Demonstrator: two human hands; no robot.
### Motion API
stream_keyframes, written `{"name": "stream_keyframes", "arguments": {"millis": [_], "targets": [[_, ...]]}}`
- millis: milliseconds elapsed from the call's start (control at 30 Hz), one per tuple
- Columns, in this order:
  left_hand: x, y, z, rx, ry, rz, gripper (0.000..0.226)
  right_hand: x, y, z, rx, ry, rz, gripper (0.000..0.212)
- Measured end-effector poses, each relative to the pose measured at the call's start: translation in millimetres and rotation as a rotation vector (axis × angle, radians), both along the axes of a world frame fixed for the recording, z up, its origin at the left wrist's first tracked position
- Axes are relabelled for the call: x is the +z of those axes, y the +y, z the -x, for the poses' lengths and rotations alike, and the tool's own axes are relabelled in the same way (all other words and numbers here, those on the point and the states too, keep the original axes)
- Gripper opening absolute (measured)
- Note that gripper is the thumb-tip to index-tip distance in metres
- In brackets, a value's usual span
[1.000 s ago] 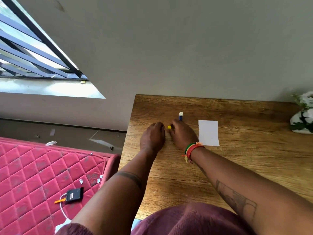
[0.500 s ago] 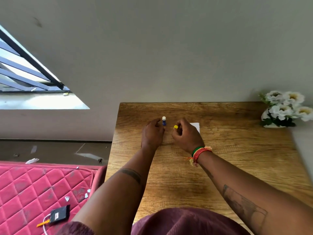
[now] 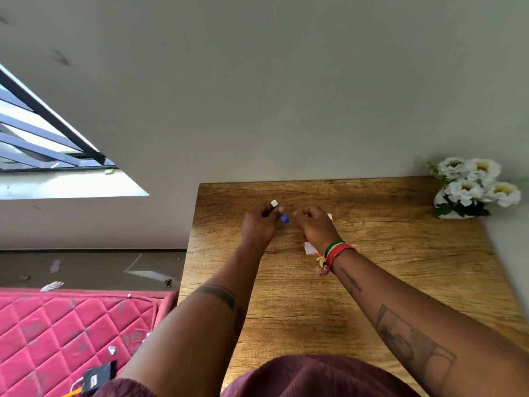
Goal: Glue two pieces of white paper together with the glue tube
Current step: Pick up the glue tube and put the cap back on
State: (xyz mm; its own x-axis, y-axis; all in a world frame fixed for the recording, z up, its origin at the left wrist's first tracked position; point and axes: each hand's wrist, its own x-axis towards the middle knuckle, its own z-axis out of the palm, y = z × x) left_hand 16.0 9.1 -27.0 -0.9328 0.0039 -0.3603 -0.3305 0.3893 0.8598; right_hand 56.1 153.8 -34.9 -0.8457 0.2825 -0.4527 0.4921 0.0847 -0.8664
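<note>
My left hand is shut on a small blue glue tube, held tilted above the wooden table with its uncapped white tip pointing up and away. My right hand hovers just right of it, fingers curled shut; the yellow cap it held a moment ago is hidden inside them. White paper lies flat under my right hand. Only its near corner and a far corner by my knuckles show. I cannot tell whether it is one sheet or two.
A white vase of white flowers stands at the table's far right corner against the wall. Left of the table, lower down, lies a red quilted mattress with a black device and paper scraps on it.
The cap came off the tube into my right hand. My left hand lifted the tube off the table and tilted it. My right hand moved over the paper, and the view shifted right.
</note>
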Motion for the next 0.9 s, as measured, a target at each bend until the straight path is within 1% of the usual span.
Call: {"name": "stream_keyframes", "arguments": {"millis": [67,133,233,333,533,567,633,667,767,833,867,900], "targets": [[6,-1,-3,0.016,-0.014,-0.066,0.026,1,0,-2,0.135,-0.014,-0.049,0.024],[12,-1,-4,0.009,-0.015,-0.105,0.025,5,-2,-5,0.208,0.013,-0.08,0.03],[24,-2,-9,-0.01,0.005,-0.144,0.023,15,-4,-11,0.245,0.059,-0.109,0.025],[32,-3,-13,-0.011,0.011,-0.184,0.018,28,-6,-17,0.213,0.101,-0.09,0.015],[47,0,-26,-0.023,0.03,-0.224,0.017,35,-7,-26,0.218,0.157,-0.121,0.023],[48,1,-28,-0.023,0.037,-0.223,0.016,34,-6,-27,0.238,0.171,-0.108,0.021],[50,1,-31,-0.032,0.071,-0.188,0.017,40,-6,-34,0.288,0.189,-0.081,0.009],[50,2,-33,-0.038,0.082,-0.172,0.017,44,-6,-38,0.297,0.19,-0.082,0.007],[50,6,-37,-0.069,0.096,-0.15,0.02,49,-2,-44,0.248,0.185,-0.099,0.022],[52,12,-39,-0.106,0.108,-0.126,0.026,53,-1,-46,0.215,0.191,-0.124,0.038],[54,14,-39,-0.116,0.109,-0.117,0.027,56,0,-47,0.206,0.187,-0.123,0.042],[56,17,-39,-0.119,0.107,-0.111,0.025,58,1,-47,0.2,0.186,-0.113,0.04]]}}
